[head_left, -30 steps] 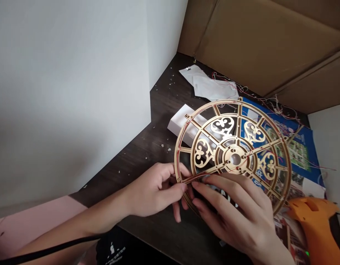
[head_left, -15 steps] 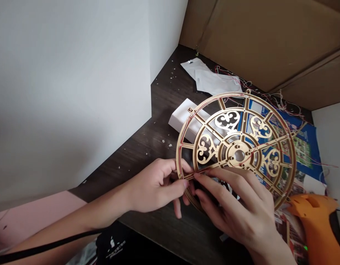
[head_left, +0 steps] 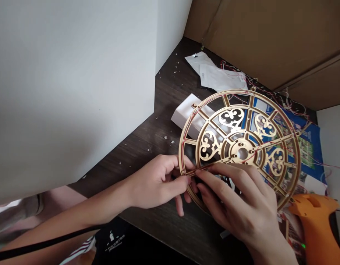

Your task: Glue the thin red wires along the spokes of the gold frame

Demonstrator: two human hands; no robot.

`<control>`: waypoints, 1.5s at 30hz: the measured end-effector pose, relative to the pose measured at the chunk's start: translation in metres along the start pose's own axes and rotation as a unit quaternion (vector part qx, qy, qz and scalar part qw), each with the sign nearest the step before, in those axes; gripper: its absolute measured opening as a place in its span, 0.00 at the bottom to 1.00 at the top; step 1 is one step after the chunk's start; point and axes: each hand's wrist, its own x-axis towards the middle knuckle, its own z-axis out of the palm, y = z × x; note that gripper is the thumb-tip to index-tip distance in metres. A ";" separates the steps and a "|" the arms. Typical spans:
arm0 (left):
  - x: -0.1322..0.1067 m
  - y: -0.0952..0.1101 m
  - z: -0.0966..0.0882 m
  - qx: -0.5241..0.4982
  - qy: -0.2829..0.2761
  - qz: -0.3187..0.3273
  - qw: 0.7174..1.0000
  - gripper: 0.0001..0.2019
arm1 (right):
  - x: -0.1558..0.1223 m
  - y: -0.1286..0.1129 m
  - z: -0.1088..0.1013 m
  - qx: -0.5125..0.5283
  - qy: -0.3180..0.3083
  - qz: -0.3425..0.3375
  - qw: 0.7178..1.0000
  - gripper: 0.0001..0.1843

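Observation:
A round gold openwork wheel frame (head_left: 243, 141), with spokes, scrollwork and a central hub, is held tilted above the table. Thin red wire (head_left: 181, 152) runs in the groove of its rim and along some spokes. At the lower left rim, my left hand (head_left: 156, 182) is closed, thumb in front and fingers reaching behind the frame. My right hand (head_left: 238, 202) lies across the lower part, its index fingertip pressing the red wire on a spoke close to my left thumb. Its thumb is beneath, and what lies under its palm is hidden.
Behind the frame stand a white box (head_left: 190, 101), white bags (head_left: 214, 75) and tangled wires (head_left: 290, 101). Blue printed sheets (head_left: 313, 143) lie to the right. An orange glue gun (head_left: 313, 221) with a green light is at lower right. A white panel (head_left: 103, 73) borders the left.
The whole view has shifted slightly, and the frame appears a little farther right. Both hands keep nearly the same hold, with the right fingertips still at the spoke.

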 end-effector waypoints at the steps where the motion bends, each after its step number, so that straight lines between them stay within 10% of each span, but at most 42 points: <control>1: 0.000 0.000 0.000 -0.004 -0.001 -0.002 1.000 0.03 | 0.000 0.000 0.000 0.002 -0.004 0.001 1.000 0.10; 15: 0.001 -0.001 -0.001 -0.021 -0.009 -0.001 1.000 0.03 | 0.002 0.002 0.000 -0.003 -0.031 0.001 1.000 0.07; 26: -0.001 -0.001 -0.002 0.006 -0.003 -0.021 1.000 0.03 | 0.001 -0.001 0.001 0.147 0.081 0.091 0.982 0.12; 45: 0.002 -0.005 -0.002 -0.018 -0.016 -0.004 1.000 0.07 | 0.002 -0.002 0.001 0.033 -0.006 -0.047 0.998 0.05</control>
